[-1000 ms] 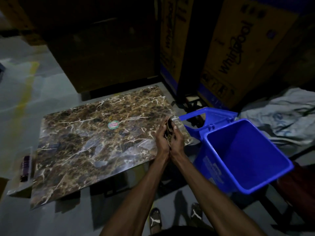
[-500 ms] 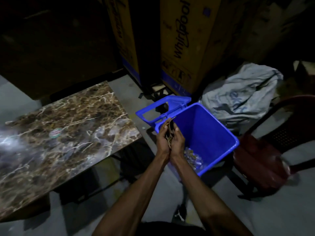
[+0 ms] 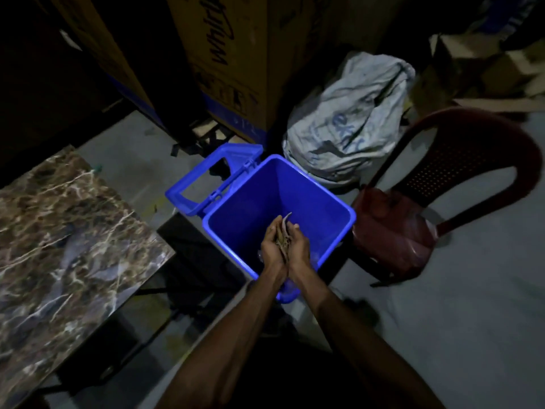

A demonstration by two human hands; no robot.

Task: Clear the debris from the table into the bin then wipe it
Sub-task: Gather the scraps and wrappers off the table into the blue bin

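Debris, a handful of dry brown twiggy scraps (image 3: 283, 242), is cupped between the left hand (image 3: 272, 250) and right hand (image 3: 299, 249) over the open blue plastic bin (image 3: 339, 212); both should be parted low inside it.

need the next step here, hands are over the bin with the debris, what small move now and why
Probably part the left hand and right hand so the debris drops: both cup it directly above the open blue bin.

Beyond the cupped hands (image 3: 284, 246), tall appliance cartons (image 3: 230, 60) and a stuffed sack (image 3: 351, 119) are crowding a dim storeroom.
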